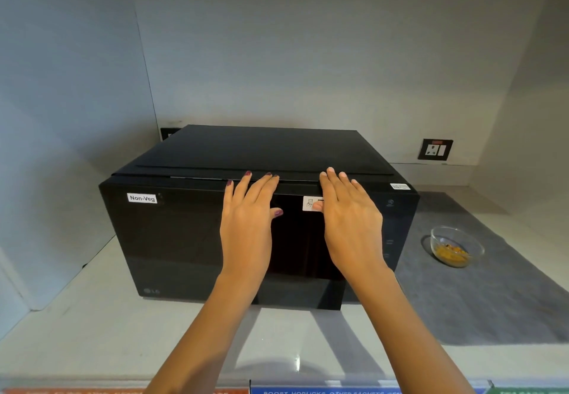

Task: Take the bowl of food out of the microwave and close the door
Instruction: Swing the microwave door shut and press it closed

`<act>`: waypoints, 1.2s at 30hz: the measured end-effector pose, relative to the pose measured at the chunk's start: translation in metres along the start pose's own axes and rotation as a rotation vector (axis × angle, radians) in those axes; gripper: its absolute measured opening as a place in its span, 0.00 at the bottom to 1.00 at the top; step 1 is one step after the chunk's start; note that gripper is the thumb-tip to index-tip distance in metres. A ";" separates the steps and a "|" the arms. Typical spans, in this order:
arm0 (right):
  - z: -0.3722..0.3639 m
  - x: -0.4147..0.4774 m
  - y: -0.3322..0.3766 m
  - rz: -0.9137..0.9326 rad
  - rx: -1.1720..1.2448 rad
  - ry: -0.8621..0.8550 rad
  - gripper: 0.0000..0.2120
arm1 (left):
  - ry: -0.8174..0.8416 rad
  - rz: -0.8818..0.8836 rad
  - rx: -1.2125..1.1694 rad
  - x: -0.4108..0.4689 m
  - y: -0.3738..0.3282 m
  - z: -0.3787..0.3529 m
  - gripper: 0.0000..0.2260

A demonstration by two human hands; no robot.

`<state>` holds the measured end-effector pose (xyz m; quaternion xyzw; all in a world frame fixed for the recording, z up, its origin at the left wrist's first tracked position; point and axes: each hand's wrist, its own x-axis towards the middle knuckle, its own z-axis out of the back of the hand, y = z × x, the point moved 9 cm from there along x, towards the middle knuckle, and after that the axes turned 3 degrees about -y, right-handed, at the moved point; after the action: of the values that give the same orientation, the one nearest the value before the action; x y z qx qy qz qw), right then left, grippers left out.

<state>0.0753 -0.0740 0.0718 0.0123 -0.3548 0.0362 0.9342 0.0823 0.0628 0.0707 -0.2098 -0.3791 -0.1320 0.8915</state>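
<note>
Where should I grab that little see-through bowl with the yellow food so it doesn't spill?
Probably best to take the small clear glass bowl by its rim, coming straight down from above with fingers on opposite sides. It sits upright on the grey mat, its mouth is open, and the yellow food lies low inside, so the rim is free. The black microwave stands close on its left, so that side looks tighter.

Shared pantry nook: labelled microwave [258, 208], counter [92, 326], wall socket [435, 149].
</note>
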 end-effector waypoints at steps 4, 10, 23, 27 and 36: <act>-0.002 0.000 -0.001 -0.027 0.080 -0.011 0.25 | -0.010 -0.008 -0.011 0.004 0.002 0.000 0.22; -0.003 0.004 -0.004 -0.041 0.157 -0.073 0.23 | -0.017 -0.004 -0.082 0.012 0.007 -0.002 0.20; -0.001 0.007 -0.005 -0.055 0.207 -0.163 0.19 | -0.071 0.004 -0.133 0.016 0.009 -0.003 0.19; -0.003 0.008 -0.006 -0.078 0.225 -0.162 0.19 | -0.072 0.003 -0.146 0.017 0.011 -0.005 0.18; -0.005 0.008 -0.007 -0.102 0.235 -0.191 0.21 | -0.099 -0.012 -0.156 0.016 0.010 -0.006 0.18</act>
<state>0.0850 -0.0803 0.0729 0.1428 -0.4344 0.0289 0.8889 0.1003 0.0677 0.0760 -0.2827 -0.4124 -0.1560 0.8518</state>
